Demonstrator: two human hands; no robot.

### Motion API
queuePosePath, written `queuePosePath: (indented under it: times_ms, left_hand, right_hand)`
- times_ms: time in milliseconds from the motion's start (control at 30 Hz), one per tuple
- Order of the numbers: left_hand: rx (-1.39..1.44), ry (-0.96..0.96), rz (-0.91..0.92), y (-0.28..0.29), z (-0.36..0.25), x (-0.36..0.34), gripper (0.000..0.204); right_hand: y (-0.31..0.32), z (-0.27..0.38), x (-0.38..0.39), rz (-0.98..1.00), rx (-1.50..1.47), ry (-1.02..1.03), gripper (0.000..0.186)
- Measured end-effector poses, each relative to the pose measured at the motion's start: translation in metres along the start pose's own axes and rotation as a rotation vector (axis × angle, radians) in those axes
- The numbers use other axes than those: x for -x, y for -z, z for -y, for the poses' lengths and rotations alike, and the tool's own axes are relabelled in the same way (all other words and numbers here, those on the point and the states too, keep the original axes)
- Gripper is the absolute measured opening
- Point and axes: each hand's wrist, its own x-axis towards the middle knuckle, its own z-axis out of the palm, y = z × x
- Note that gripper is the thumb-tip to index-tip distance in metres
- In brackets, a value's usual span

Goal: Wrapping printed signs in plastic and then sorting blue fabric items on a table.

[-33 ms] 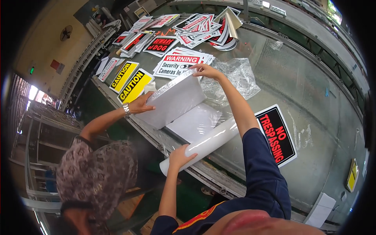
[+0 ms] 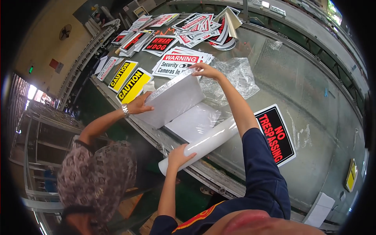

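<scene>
Left hand: bends over the left part of the white roll in a wide grip; cannot tell the reach of the fingers underneath.
White roll: slants across the near edge of the worktop, with its left end past that edge.
Black sign: lies flat at the right, with red lettering and a white border.
White sheet: lies under clear film, between the white roll and the white block.
Co-worker's hand: holds the left end of the white block.
White block: stands tilted, with shiny film along its top side.
Right hand: pinches the far right top corner of the white block, in a nearly closed grip.
Crumpled film: spreads beyond the right hand, toward the right.
Yellow signs: lie together at the left.
Sign piles: cover the far left of the worktop.
Wall fan: hangs far left.
</scene>
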Motion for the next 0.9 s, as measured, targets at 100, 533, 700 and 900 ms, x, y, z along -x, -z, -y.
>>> queuePosePath:
  times_ms: [100,533,700,900]
  left_hand:
    - [-0.002,0.06,0.011,0.009,0.007,0.006,0.061]
    - [0.008,0.009,-0.003,-0.002,0.008,0.004,0.068]
    - [0.017,0.067,0.057,0.009,-0.001,0.002,0.066]
    - [0.041,0.035,0.003,-0.003,0.009,0.0,0.068]
  right_hand:
    - [-0.03,0.002,-0.013,-0.05,-0.18,0.008,0.05]
    - [-0.051,-0.027,0.003,-0.238,-0.352,-0.254,0.085]
    - [-0.078,-0.02,-0.011,-0.473,-0.504,-0.209,0.075]
    - [-0.086,-0.054,-0.038,-0.599,-0.61,-0.154,0.064]
